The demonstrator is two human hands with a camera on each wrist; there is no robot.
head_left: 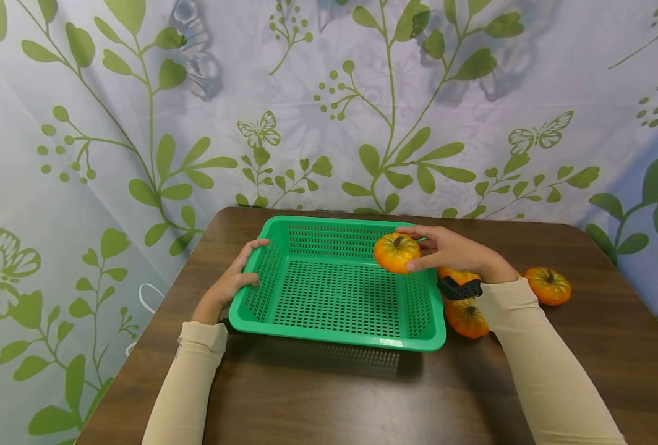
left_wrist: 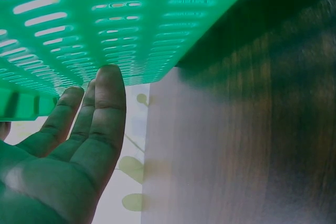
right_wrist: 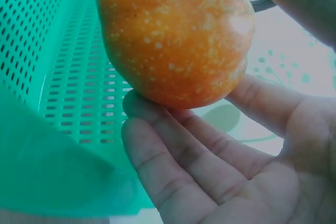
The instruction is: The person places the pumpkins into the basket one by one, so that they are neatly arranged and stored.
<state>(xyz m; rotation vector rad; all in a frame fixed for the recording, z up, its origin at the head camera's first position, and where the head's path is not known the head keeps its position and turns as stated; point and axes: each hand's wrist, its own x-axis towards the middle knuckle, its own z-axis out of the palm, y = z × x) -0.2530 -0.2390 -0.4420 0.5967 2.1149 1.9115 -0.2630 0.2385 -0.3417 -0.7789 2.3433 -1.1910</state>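
A green plastic basket [head_left: 337, 343] with slotted walls and floor is over the middle of the table. My left hand [head_left: 231, 281] holds its left rim, thumb and index finger over the edge. In the left wrist view the other fingers [left_wrist: 109, 98] lie along the outside of the slotted wall. At the basket's right end, my right hand [head_left: 443, 247] grips a small orange pumpkin [head_left: 397, 253] between thumb and fingers, above the basket floor. Close up in the right wrist view, the pumpkin [right_wrist: 176, 40] shows pale speckles, with fingertips against its underside.
Beside the basket's right end, partly hidden by my right wrist, are more small pumpkins [head_left: 467, 318]. Another pumpkin [head_left: 548, 286] sits farther right on the brown wooden table [head_left: 318, 402]. A leaf-patterned cloth [head_left: 318, 123] hangs behind the table's back edge.
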